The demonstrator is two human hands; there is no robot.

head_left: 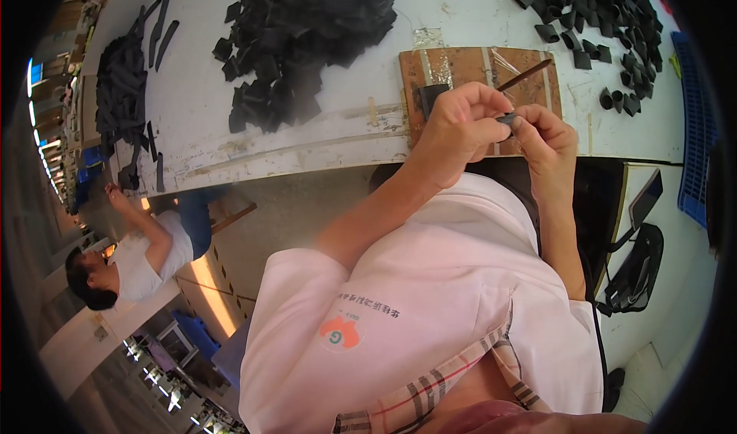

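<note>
Both my hands meet over the near edge of a brown wooden board (468, 64) lying on the white table (192, 119). My left hand (459, 123) and my right hand (550, 138) pinch one small black piece (507, 117) between their fingertips. A flat black square piece (428, 96) lies on the board just left of my left hand. A thin dark stick (527, 74) rests slanted on the board behind my fingers.
A heap of flat black pieces (307, 27) lies behind the board; folded black pieces (599, 11) spread at back right; black strips (123, 88) at far left. A blue crate (695, 150) stands right. Another person (138, 257) sits left. A black bag (637, 273) lies below.
</note>
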